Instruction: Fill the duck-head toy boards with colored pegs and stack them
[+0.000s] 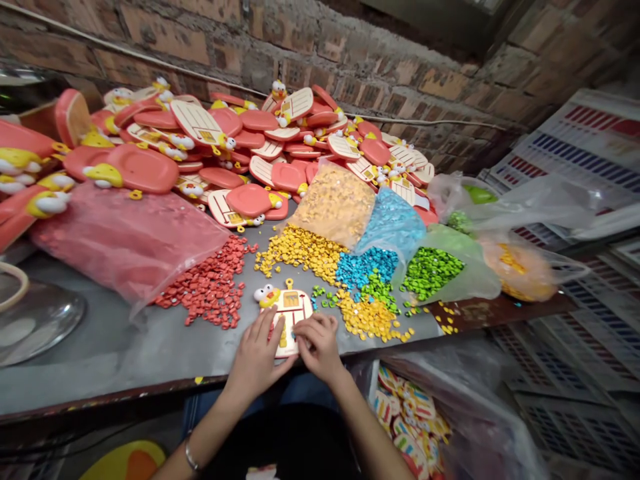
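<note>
A white plastic toy board (301,301) with red lines, slots and a yellow duck-like head with bulging eyes lies face up on the grey table in front of me. My left hand (257,343) holds it at its left side, fingers over the face and thumb by the near edge. Over the board's right part, the fingers of my right hand (320,341) are pinched together on a tiny blue bead (294,335), partly hidden. Yellow beads sit in a board slot. Around it lie heaps of red beads (215,283), yellow beads (367,317), blue beads (367,267) and green beads (377,288).
Behind, many red-backed toy boards (255,120) are piled against a brick wall (310,50). Plastic bags of beads, including a red bag (130,233) and a green bag (460,257), lie open. A metal lid (40,320) stands left. Below right, a lined bin (415,420) holds filled boards.
</note>
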Motion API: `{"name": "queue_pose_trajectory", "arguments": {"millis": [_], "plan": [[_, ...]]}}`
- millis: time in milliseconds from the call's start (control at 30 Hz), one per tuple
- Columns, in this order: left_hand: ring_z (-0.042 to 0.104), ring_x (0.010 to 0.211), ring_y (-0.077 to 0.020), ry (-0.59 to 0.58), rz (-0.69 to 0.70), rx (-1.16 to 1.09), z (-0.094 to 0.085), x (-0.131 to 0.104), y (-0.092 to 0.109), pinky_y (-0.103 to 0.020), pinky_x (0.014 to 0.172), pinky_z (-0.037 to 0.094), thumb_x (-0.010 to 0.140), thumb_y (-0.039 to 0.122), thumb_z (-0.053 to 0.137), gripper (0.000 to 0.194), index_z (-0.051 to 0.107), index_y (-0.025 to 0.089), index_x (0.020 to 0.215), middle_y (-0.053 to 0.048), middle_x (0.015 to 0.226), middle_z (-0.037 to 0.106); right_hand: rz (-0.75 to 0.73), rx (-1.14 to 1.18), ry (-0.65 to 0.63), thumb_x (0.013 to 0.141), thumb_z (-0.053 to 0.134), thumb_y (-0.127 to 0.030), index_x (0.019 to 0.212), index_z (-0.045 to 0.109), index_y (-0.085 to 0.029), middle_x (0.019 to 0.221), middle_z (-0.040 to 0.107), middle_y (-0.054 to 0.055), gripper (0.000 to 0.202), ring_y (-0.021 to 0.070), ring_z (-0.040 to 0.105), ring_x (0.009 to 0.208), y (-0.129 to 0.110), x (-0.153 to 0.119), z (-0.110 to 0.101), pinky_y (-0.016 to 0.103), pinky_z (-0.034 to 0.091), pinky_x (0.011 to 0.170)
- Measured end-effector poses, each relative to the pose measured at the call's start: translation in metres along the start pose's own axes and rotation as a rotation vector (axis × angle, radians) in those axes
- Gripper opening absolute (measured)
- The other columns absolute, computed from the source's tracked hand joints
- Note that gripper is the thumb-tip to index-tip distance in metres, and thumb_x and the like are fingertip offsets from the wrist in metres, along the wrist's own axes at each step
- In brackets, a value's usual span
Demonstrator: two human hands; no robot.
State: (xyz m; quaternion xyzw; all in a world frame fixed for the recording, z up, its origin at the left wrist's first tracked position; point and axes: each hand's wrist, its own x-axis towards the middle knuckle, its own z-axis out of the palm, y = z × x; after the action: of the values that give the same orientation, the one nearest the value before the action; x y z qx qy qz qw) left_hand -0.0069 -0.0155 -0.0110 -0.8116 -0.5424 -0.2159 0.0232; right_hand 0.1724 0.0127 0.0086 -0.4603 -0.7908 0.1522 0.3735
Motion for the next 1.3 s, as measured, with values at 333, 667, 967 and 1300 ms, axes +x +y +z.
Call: {"name": "queue_pose_trajectory", "arguments": {"millis": [333,667,967,1300], "plan": [[0.042,0.129,-0.0358,0.007,0.006,-0.007,-0.001,0.001,-0.001,-0.044,0.098,0.041,0.082,0.045,0.060,0.062,0.049,0.009,0.132,-0.021,0.144,0.043,0.239,-0.309,-0.028,0.089,0.056,-0.016,0.086,0.066,-0.020,0.087,0.069,0.006,0.011,0.0250,0.055,0.088,0.036,0.034,0.002,0.039,0.035,0.081],[0.041,0.130,-0.0342,0.003,0.006,-0.009,-0.001,0.003,-0.001,-0.044,0.101,0.039,0.082,0.045,0.061,0.063,0.046,0.011,0.134,-0.020,0.145,0.042,0.228,-0.004,0.005,0.090,0.051,-0.015,0.090,0.064,-0.021,0.090,0.065,0.006,0.014,0.0212,0.059,0.089,0.037,0.041,-0.011,0.032,0.046,0.078],[0.039,0.131,-0.0359,-0.047,0.018,-0.050,-0.007,0.004,-0.001,-0.046,0.097,0.040,0.083,0.042,0.063,0.054,0.052,0.030,0.134,-0.015,0.150,0.034,0.217,-0.204,-0.162,0.086,0.044,-0.002,0.093,0.066,-0.019,0.092,0.063,0.008,0.029,0.0194,0.058,0.086,0.041,0.041,-0.006,0.029,0.046,0.075],[0.036,0.132,-0.0372,-0.102,0.067,-0.064,-0.010,0.007,-0.002,-0.048,0.095,0.040,0.081,0.038,0.068,0.044,0.060,0.039,0.124,-0.012,0.152,0.030,0.188,-0.043,-0.056,0.088,0.046,-0.008,0.091,0.066,-0.019,0.091,0.064,0.007,0.023,0.0212,0.059,0.088,0.042,0.042,-0.007,0.034,0.048,0.080]]}}
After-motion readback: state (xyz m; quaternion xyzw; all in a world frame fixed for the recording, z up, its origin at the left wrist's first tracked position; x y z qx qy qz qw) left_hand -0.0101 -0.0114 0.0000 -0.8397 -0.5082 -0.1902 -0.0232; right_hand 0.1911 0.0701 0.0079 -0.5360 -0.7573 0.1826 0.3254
